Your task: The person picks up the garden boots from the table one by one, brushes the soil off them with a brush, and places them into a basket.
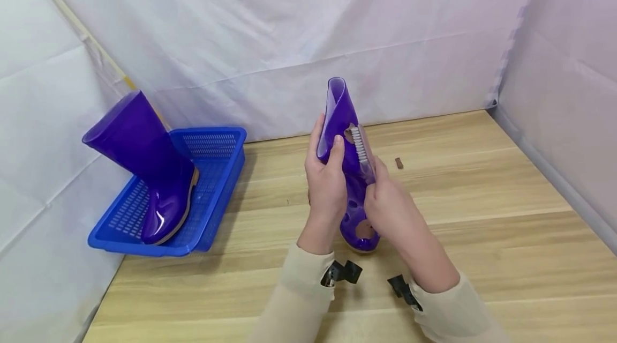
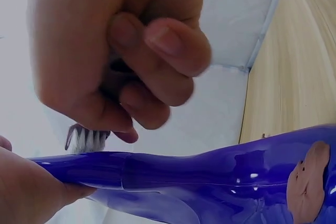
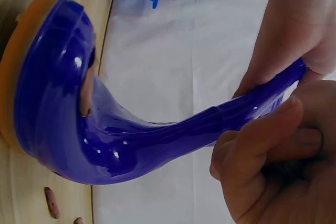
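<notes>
A purple rain boot (image 1: 355, 193) stands toe toward me on the wooden table, its shaft pressed flat and bent. My left hand (image 1: 328, 187) grips the shaft near its top, thumb on the near face. In my right hand (image 1: 391, 206) is a scrubbing brush (image 1: 366, 153) with pale bristles, held by its handle. Those bristles (image 2: 89, 140) meet the shaft beside a brown mud-like patch (image 1: 349, 133). Another brown patch (image 1: 365, 229), cracked and pitted in the left wrist view, covers part of the toe. The right fingers hide most of the brush handle.
At the left, a second purple boot (image 1: 156, 161) leans in a blue perforated basket (image 1: 224, 193). Small brown crumbs (image 1: 399, 163) lie on the wooden table (image 1: 482, 182). White cloth walls (image 1: 289, 27) enclose the back and sides.
</notes>
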{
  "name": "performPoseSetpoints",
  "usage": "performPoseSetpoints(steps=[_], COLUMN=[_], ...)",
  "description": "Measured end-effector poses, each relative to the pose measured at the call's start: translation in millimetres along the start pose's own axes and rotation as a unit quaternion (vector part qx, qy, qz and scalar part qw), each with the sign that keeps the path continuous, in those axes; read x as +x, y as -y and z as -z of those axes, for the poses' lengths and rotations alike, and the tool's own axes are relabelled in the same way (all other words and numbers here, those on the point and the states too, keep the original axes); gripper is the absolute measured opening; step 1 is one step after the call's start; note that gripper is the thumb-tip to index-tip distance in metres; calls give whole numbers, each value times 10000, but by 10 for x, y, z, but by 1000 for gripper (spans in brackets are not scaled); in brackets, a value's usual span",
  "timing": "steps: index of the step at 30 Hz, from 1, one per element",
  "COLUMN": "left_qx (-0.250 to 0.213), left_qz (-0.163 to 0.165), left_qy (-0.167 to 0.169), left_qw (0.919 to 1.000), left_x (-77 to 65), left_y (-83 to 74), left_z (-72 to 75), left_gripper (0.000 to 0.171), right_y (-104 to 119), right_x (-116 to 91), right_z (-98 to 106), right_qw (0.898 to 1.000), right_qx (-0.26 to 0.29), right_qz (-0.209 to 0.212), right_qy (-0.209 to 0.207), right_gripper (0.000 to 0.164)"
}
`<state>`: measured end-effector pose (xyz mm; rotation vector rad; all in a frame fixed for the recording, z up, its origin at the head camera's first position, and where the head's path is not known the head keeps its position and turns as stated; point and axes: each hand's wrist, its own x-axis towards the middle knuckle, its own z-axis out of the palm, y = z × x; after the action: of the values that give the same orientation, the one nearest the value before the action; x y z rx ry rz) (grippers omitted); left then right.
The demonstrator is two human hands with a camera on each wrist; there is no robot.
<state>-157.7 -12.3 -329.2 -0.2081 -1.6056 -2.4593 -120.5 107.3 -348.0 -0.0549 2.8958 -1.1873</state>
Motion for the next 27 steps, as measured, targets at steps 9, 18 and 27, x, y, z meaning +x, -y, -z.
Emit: performPoseSetpoints(steps=[9,18,27], left_qx=[182,-64,-239], left_qz=[19,-103,-19], left_qy=[71,204,-122], left_qw=[9998,9997,9996], left_x=[-22,-13,31], left_y=[-7,8,8], left_z=[-39,-82,2], left_gripper=[51,55,53], right_y=[185,177,-98], right_x=[-25,101,81], right_z=[159,47,91], right_qw=[9900,9910,9992], right_qx=[799,373,361], right_qz=[433,876,-84], right_qy=[-1080,-936,116], right_gripper=[62,56,56])
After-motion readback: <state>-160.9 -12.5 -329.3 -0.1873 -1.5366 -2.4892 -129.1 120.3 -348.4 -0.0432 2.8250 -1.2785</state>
